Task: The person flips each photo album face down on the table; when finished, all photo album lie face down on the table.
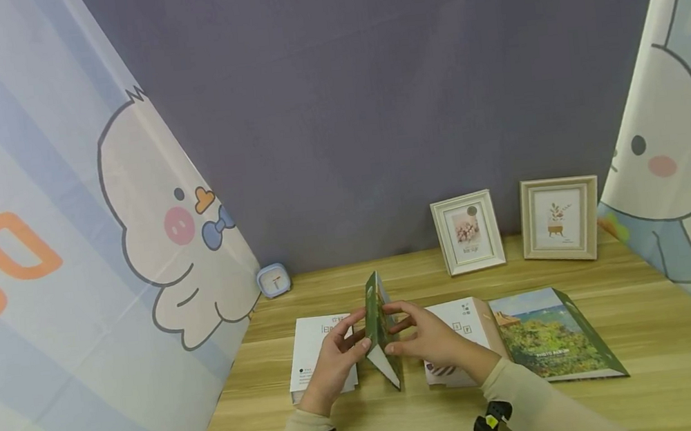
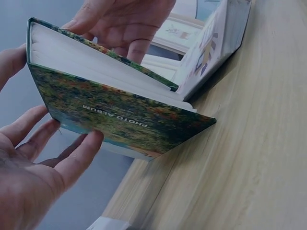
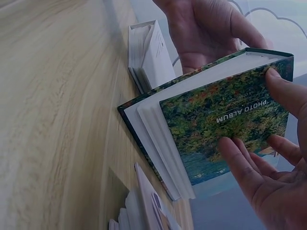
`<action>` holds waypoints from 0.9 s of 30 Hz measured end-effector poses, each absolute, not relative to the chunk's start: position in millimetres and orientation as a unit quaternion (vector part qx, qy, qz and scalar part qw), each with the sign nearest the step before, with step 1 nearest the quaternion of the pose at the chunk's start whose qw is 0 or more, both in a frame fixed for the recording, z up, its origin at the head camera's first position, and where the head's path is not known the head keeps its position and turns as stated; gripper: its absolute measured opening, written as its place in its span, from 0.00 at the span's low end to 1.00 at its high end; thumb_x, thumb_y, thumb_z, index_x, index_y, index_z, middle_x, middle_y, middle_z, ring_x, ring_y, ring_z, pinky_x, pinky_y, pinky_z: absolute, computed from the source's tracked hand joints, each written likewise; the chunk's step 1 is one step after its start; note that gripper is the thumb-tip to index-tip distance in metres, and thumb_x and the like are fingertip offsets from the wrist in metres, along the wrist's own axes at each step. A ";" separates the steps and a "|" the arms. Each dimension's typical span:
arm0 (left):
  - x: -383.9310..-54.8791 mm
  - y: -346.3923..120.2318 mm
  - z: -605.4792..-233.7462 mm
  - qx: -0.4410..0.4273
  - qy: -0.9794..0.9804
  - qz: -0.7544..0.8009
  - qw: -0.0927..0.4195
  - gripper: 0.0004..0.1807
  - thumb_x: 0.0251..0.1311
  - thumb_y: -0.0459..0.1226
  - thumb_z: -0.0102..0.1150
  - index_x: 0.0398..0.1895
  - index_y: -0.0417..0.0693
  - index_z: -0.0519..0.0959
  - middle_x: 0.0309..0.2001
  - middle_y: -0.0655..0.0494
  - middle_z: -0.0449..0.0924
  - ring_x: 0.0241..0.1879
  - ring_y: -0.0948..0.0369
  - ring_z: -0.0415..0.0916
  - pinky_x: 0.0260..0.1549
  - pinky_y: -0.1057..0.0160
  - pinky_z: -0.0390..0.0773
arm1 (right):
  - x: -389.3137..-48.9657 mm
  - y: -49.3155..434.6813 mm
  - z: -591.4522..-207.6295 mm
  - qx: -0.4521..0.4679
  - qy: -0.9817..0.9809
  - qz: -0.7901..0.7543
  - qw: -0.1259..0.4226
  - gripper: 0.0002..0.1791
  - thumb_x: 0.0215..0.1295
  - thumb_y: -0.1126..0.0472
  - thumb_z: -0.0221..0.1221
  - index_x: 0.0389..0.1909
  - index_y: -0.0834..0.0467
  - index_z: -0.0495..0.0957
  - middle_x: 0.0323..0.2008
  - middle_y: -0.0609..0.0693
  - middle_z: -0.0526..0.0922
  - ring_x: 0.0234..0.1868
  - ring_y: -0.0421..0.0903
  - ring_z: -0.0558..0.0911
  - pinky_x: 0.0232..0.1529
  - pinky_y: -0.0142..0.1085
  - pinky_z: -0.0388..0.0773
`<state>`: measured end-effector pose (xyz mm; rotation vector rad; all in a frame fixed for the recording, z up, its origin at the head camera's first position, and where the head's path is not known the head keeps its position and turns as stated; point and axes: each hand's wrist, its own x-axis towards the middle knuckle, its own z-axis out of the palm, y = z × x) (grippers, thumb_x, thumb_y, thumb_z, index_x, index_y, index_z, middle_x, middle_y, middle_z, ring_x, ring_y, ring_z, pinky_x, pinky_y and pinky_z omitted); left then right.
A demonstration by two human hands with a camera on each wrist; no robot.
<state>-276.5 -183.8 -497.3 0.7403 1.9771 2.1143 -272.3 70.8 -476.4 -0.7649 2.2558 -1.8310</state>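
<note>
Between both hands a green photo album point(image 1: 378, 323) with a painted garden cover is held on edge. Its spine is uppermost, its covers are a little spread, and the white pages show along one end. My left hand point(image 1: 333, 364) holds it from the left, thumb near the spine and fingertips on the cover point(image 2: 115, 115). From the right, my right hand point(image 1: 422, 336) holds the other cover point(image 3: 220, 120) with thumb and fingertips. The album's lower edge is right at the tabletop.
A white book point(image 1: 315, 354) lies to the left. To the right lie a white and pink book point(image 1: 465, 329) and a second green photo album point(image 1: 547, 335). Behind stand two picture frames point(image 1: 467, 233) and a small blue clock point(image 1: 273, 280), before a grey curtain point(image 1: 372, 102).
</note>
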 end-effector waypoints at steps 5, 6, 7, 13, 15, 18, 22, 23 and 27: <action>-273.8 -179.0 -495.0 0.244 0.669 0.699 0.066 0.32 0.75 0.33 0.60 0.79 0.46 0.65 0.81 0.46 0.53 0.70 0.42 0.69 0.61 0.55 0.79 | -271.4 73.8 -476.6 -0.257 0.747 -0.610 0.067 0.43 0.65 0.56 0.74 0.77 0.56 0.65 0.75 0.58 0.66 0.64 0.61 0.78 0.53 0.41 0.85; -272.9 -178.0 -493.9 0.242 0.672 0.697 0.064 0.32 0.74 0.33 0.61 0.79 0.47 0.65 0.80 0.47 0.54 0.70 0.43 0.70 0.61 0.55 0.79 | -271.1 74.6 -476.4 -0.259 0.745 -0.611 0.067 0.43 0.65 0.56 0.74 0.77 0.57 0.65 0.75 0.59 0.66 0.64 0.61 0.78 0.53 0.41 0.85; -272.0 -177.3 -492.9 0.241 0.674 0.696 0.062 0.33 0.74 0.34 0.61 0.79 0.47 0.65 0.80 0.46 0.53 0.70 0.43 0.70 0.61 0.55 0.80 | -270.9 75.2 -476.5 -0.260 0.744 -0.612 0.067 0.43 0.66 0.56 0.74 0.77 0.57 0.65 0.75 0.59 0.66 0.64 0.62 0.78 0.53 0.41 0.85; -270.6 -175.1 -491.6 0.255 0.677 0.687 0.064 0.32 0.75 0.35 0.60 0.80 0.46 0.65 0.79 0.46 0.59 0.70 0.40 0.68 0.61 0.56 0.79 | -269.8 79.7 -476.8 -0.263 0.738 -0.618 0.068 0.41 0.67 0.57 0.72 0.77 0.57 0.64 0.74 0.60 0.66 0.64 0.63 0.78 0.54 0.41 0.84; -271.8 -174.8 -493.2 0.263 0.677 0.684 0.066 0.31 0.76 0.35 0.59 0.80 0.46 0.65 0.78 0.47 0.62 0.71 0.39 0.67 0.63 0.57 0.78 | -269.5 82.0 -476.7 -0.269 0.736 -0.618 0.068 0.40 0.69 0.58 0.71 0.77 0.58 0.64 0.74 0.61 0.66 0.65 0.64 0.77 0.55 0.42 0.84; -274.0 -174.2 -496.1 0.277 0.673 0.682 0.072 0.31 0.77 0.33 0.58 0.80 0.44 0.65 0.78 0.46 0.63 0.73 0.39 0.65 0.65 0.57 0.75 | -269.6 85.4 -477.2 -0.273 0.734 -0.618 0.070 0.39 0.70 0.59 0.70 0.77 0.57 0.64 0.74 0.61 0.66 0.65 0.64 0.78 0.55 0.43 0.84; -274.8 -173.6 -498.1 0.277 0.674 0.680 0.080 0.31 0.76 0.31 0.57 0.80 0.43 0.64 0.78 0.45 0.63 0.74 0.40 0.64 0.68 0.54 0.73 | -269.7 89.7 -478.8 -0.283 0.726 -0.623 0.069 0.38 0.71 0.59 0.69 0.77 0.58 0.64 0.74 0.63 0.66 0.64 0.65 0.78 0.55 0.42 0.85; -274.5 -173.5 -498.2 0.273 0.675 0.680 0.083 0.31 0.76 0.31 0.57 0.79 0.44 0.64 0.78 0.46 0.63 0.74 0.41 0.64 0.69 0.51 0.72 | -269.6 90.6 -479.4 -0.288 0.723 -0.624 0.069 0.38 0.71 0.59 0.69 0.77 0.59 0.63 0.74 0.64 0.65 0.64 0.66 0.78 0.54 0.42 0.85; -273.3 -174.1 -499.4 0.265 0.678 0.678 0.103 0.29 0.77 0.32 0.57 0.78 0.46 0.66 0.78 0.49 0.64 0.75 0.44 0.63 0.71 0.45 0.68 | -269.2 94.5 -483.2 -0.298 0.714 -0.630 0.070 0.38 0.72 0.60 0.68 0.78 0.60 0.62 0.74 0.66 0.64 0.64 0.66 0.78 0.54 0.41 0.85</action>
